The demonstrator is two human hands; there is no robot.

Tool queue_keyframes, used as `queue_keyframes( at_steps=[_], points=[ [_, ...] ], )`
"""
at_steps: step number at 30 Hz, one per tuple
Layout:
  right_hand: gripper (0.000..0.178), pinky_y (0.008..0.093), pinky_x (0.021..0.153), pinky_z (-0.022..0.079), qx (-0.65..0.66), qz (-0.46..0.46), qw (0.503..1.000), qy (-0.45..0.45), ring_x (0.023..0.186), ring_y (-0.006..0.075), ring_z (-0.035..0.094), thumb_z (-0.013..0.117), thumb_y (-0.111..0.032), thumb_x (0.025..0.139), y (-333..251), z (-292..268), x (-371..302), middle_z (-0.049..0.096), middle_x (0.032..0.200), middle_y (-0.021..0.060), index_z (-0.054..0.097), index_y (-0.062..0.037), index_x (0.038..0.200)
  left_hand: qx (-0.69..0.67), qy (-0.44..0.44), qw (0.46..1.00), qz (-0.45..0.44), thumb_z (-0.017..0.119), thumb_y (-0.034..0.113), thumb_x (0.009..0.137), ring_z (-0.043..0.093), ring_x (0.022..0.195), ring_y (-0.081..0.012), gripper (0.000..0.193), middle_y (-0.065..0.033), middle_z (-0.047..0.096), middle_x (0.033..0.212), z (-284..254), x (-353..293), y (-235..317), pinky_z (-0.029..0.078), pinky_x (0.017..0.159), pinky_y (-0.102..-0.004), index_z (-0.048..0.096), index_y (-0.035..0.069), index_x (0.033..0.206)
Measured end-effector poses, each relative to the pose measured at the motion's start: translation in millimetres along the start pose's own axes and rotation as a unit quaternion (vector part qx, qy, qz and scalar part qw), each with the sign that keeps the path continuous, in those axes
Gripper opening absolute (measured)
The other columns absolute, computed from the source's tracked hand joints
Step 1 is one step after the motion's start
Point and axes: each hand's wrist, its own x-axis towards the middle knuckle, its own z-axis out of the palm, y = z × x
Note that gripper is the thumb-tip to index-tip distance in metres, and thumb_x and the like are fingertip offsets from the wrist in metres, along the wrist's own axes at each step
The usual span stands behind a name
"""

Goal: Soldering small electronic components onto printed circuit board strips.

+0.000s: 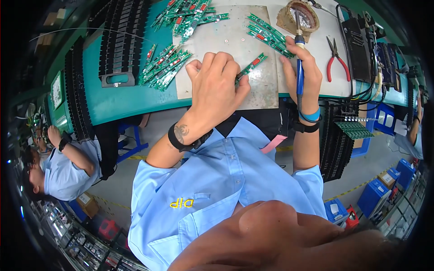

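Pinching the near end of a narrow green circuit board with a red part (251, 68) between thumb and fingers, the left hand (215, 80) holds it over the right half of the pale metal plate (264, 92). The right hand (306, 74) is curled round a blue-handled soldering iron (300, 81), its tip pointing into a tan round bowl (284, 23) of silvery wire wool (308, 20) just outside the plate's far right corner; whether it touches the wool, I cannot tell. The step in hand looks like tip cleaning, one board at the ready. The next move seems to call for a clean tip over the plate, the board steady and clear of the similar green boards (267, 37) across the right edge.
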Motion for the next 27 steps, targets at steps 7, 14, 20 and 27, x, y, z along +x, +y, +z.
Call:
queue_keyframes(
  at_steps=[7,14,20,27],
  points=[
    [0.038,0.0349,0.094,0.057,-0.014,0.007,1.000,0.010,0.111,0.0277,0.075,0.079,0.006,0.088,-6.4,1.6,4.9,0.075,0.126,0.0164,0.065,-0.0031,0.122,0.072,0.080,0.994,-0.016,0.081,0.017,0.080,0.055,0.104,-0.0266,0.024,-0.0063,0.062,0.108,-30.1,28.0,-37.4,0.034,0.087,-0.0459,0.069,0.007,0.097],
    [0.039,0.0347,0.093,0.058,-0.006,0.016,1.000,0.007,0.108,0.0268,0.075,0.078,0.006,0.087,-7.1,2.0,1.5,0.076,0.126,0.0153,0.065,-0.0037,0.123,0.085,0.163,0.983,-0.005,0.075,0.006,0.084,0.057,0.105,-0.0294,0.030,-0.0079,0.067,0.116,-43.4,31.4,-54.6,0.043,0.089,-0.0433,0.072,0.004,0.114],
    [0.037,0.0349,0.088,0.058,-0.064,-0.014,0.998,0.006,0.103,0.0283,0.076,0.077,0.007,0.087,-10.7,-3.3,11.9,0.076,0.124,0.0166,0.066,-0.0035,0.121,0.084,-0.001,0.996,0.010,0.068,0.001,0.085,0.057,0.106,-0.0277,0.028,-0.0062,0.069,0.119,-51.7,-13.8,-44.5,0.045,0.087,-0.0400,0.073,0.003,0.112],
    [0.033,0.0344,0.085,0.059,-0.039,-0.011,0.999,0.012,0.098,0.0289,0.076,0.075,0.010,0.086,-13.1,5.4,16.3,0.077,0.119,0.0175,0.067,-0.0027,0.115,0.085,-0.034,0.996,0.015,0.065,0.000,0.084,0.058,0.105,-0.0261,0.024,-0.0054,0.069,0.119,-41.2,-21.1,-47.1,0.045,0.086,-0.0387,0.072,0.005,0.106]
  ],
)
